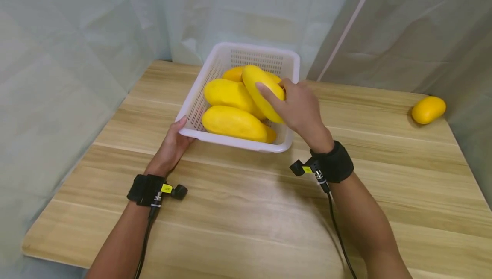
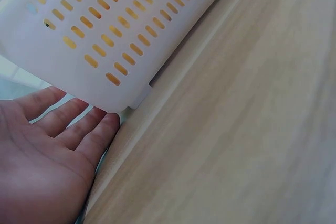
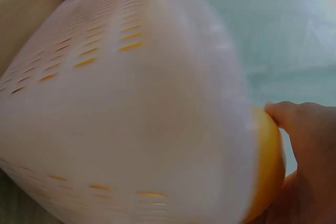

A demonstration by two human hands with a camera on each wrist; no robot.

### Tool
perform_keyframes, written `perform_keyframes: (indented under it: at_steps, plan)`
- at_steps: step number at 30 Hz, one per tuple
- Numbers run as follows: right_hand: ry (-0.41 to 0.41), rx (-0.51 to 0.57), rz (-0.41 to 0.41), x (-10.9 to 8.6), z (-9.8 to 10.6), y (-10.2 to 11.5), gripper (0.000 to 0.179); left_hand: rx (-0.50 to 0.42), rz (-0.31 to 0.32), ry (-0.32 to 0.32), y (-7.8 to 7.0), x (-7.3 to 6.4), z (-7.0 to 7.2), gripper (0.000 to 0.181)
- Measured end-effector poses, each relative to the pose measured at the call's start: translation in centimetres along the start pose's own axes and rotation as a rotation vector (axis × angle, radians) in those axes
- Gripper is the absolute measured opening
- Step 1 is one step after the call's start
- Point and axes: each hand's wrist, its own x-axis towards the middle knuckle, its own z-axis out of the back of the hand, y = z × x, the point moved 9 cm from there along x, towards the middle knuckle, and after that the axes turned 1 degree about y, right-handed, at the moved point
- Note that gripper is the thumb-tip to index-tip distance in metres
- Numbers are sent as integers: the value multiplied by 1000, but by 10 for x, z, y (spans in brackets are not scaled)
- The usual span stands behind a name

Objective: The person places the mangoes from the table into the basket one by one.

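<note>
A white slatted plastic basket (image 1: 240, 142) holds several yellow mangoes, including a long one (image 1: 230, 123) at the near side and another (image 1: 226, 94) behind it. My left hand (image 1: 174, 144) grips its near left corner, thumb on the rim; the left wrist view shows the fingers (image 2: 84, 135) against the outer wall. Over the basket's right part, my right hand (image 1: 301, 106) grips a long yellow mango (image 1: 257, 84) with the thumb along its top. It slants across the other fruit. In the right wrist view the basket wall hides most of this mango (image 3: 269, 166).
A smaller orange-yellow mango (image 1: 428, 109) lies by the far right corner of the wooden table (image 1: 230, 219). Pale cloth sheets (image 1: 250, 10) hang behind and beside the table. A black cable (image 1: 338, 232) runs back from each wrist strap.
</note>
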Motion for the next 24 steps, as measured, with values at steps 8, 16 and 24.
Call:
perform_keyframes:
  at_steps: [8,16,24]
  plan:
    - [16,-99,-60,-2,-16,-4,87,-2,-6,13,1,2,-3,67]
    - [-42,-175,-64,1,-22,-2,84,-13,-6,18,1,2,0,66]
    - [45,-201,-26,5,-40,-6,86,-20,-10,28,0,1,0,65]
